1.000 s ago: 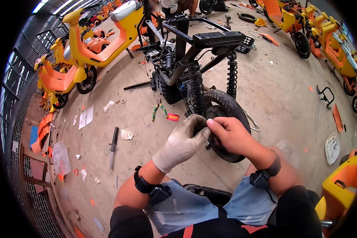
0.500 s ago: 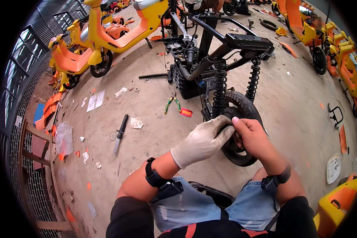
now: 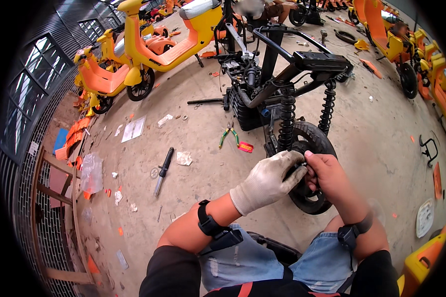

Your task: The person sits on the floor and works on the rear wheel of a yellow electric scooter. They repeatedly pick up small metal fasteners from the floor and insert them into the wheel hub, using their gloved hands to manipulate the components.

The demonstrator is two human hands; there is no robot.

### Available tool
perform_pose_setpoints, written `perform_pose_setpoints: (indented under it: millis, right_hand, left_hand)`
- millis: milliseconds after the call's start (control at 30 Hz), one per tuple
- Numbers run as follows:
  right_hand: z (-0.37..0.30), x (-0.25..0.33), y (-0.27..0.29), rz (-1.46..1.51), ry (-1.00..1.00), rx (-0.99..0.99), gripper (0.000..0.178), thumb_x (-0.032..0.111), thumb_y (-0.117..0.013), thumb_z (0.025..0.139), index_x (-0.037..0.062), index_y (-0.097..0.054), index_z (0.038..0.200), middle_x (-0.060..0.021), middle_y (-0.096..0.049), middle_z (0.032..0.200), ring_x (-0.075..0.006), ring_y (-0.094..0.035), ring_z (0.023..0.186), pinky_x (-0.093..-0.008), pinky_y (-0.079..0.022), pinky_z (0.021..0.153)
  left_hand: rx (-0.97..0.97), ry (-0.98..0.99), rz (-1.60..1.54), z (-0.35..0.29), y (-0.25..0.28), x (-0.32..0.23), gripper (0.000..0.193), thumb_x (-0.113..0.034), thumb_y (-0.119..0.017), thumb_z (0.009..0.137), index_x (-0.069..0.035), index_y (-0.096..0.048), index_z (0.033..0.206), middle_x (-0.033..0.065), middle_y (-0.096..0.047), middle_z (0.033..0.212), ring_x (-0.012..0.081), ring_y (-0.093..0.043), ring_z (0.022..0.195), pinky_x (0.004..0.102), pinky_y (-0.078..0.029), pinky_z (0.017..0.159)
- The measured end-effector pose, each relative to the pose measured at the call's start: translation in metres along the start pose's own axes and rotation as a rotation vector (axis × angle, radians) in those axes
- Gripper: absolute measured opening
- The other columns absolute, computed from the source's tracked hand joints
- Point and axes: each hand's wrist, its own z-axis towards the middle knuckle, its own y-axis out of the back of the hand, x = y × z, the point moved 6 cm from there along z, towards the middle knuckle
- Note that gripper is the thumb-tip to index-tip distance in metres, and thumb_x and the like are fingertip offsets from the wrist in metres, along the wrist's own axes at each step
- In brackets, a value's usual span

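Observation:
My left hand [image 3: 268,182], in a whitish work glove soiled at the fingers, is closed with thumb and fingers around something small and dark. Bare, my right hand [image 3: 327,171] pinches at the same spot, thumb against forefinger. A tiny shiny bit shows between the fingertips; its kind is too small to tell. Both hands are in front of the black rear wheel [image 3: 313,205] of a stripped scooter frame [image 3: 276,94]. Above them stand two coil-spring shock absorbers [image 3: 286,121]. Green-handled pliers [image 3: 228,136] lie on the floor beyond my left hand, beside a small red packet [image 3: 246,147].
A loose black-and-silver shock absorber or fork tube [image 3: 164,171] lies at left, near crumpled paper [image 3: 184,158]. An adjustable wrench [image 3: 236,37] rests on the frame. Yellow-orange scooters [image 3: 171,47] stand behind and along the right. A wooden frame [image 3: 38,218] leans at far left.
My view has turned, so the scene sits further right and slightly lower. Both hands stay together by the wheel; their fingertips have shifted a little, and a tiny shiny bit now shows between them.

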Motion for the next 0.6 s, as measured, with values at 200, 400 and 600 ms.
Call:
perform_pose_setpoints:
  millis: [200, 400, 600]
  right_hand:
    - [-0.009, 0.007, -0.004, -0.036, 0.021, 0.021, 0.046, 0.039, -0.049, 0.102, 0.0077, -0.051, 0.068, 0.0006, -0.048, 0.058, -0.0095, -0.045, 0.048, -0.0248, -0.036, 0.048]
    - [-0.017, 0.009, -0.009, -0.102, 0.133, 0.045, 0.046, 0.038, -0.046, 0.104, 0.0050, -0.054, 0.072, 0.0010, -0.050, 0.062, -0.0085, -0.047, 0.053, -0.0254, -0.040, 0.052]
    - [-0.029, 0.026, -0.017, -0.346, 0.397, 0.033, 0.040, 0.029, -0.047, 0.104, 0.0011, -0.054, 0.076, -0.0038, -0.050, 0.062, -0.0148, -0.049, 0.056, -0.0321, -0.041, 0.053]
  left_hand:
    - [0.019, -0.030, -0.057, -0.001, -0.003, -0.006, 0.018, -0.016, -0.059, 0.094, 0.000, -0.063, 0.100, 0.0150, -0.065, 0.081, 0.0249, -0.066, 0.073, 0.0352, -0.053, 0.068]
    - [0.062, 0.048, -0.249, -0.002, -0.005, -0.009, 0.020, -0.016, -0.053, 0.097, 0.002, -0.061, 0.098, 0.0114, -0.063, 0.077, 0.0197, -0.062, 0.067, 0.0309, -0.049, 0.063]
    - [0.122, 0.455, -0.730, -0.014, -0.018, 0.001, 0.028, -0.025, -0.049, 0.100, -0.002, -0.056, 0.086, 0.0005, -0.048, 0.062, 0.0123, -0.046, 0.053, 0.0274, -0.040, 0.050]
